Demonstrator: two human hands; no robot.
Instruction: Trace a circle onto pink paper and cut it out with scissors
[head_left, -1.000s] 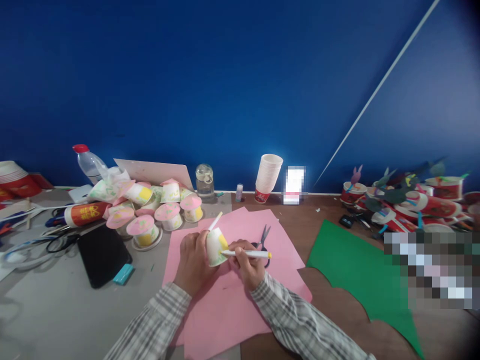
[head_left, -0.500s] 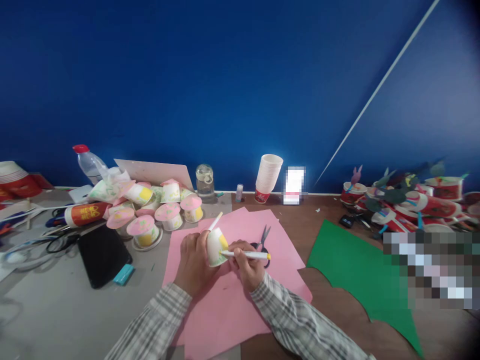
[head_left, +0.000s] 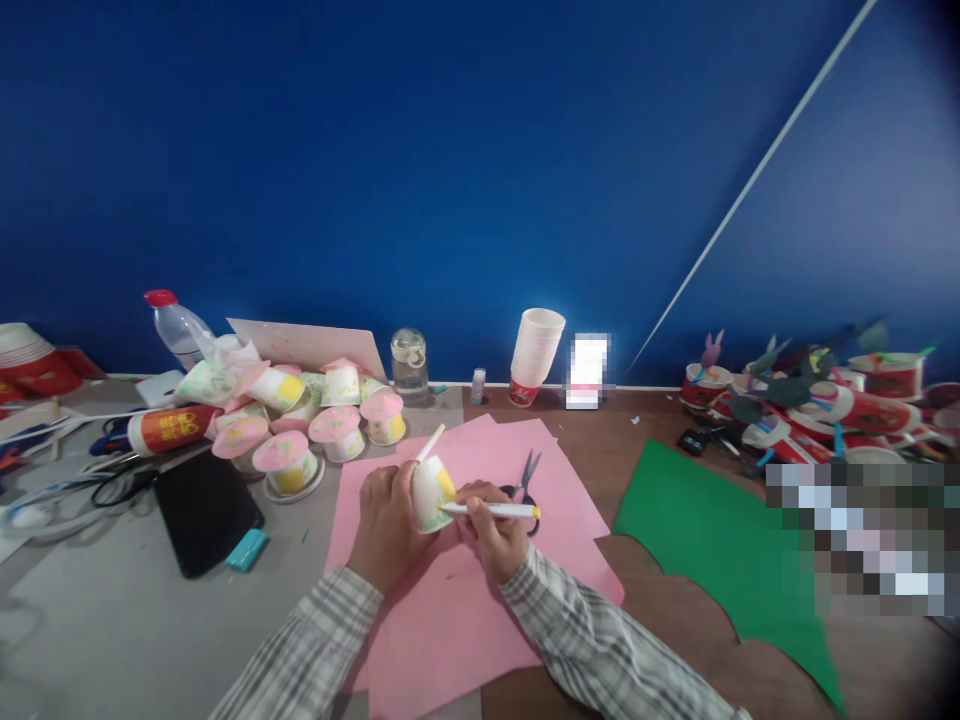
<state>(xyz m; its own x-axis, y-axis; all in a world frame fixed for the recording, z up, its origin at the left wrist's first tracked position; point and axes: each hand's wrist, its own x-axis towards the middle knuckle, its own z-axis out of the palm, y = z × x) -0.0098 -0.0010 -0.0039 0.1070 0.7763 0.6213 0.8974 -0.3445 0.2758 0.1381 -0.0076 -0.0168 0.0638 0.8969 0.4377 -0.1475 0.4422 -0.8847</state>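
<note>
My left hand (head_left: 386, 525) is wrapped round a small white paper cup (head_left: 433, 492) with yellow and green colouring, held on its side above a pink paper sheet (head_left: 465, 600). A white stick pokes up from behind the cup. My right hand (head_left: 496, 535) grips a white marker with a yellow cap (head_left: 495, 509), and its tip touches the cup's side. Scissors (head_left: 526, 475) lie on the pink sheet just behind my right hand.
A heap of pink-topped decorated cups (head_left: 300, 420) lies at the left, with a black phone (head_left: 204, 510), a plastic bottle (head_left: 176, 325) and a glass jar (head_left: 409, 360). A stack of white cups (head_left: 536, 355) stands by the wall. A green sheet (head_left: 720, 555) and red cup crafts (head_left: 825, 400) lie at the right.
</note>
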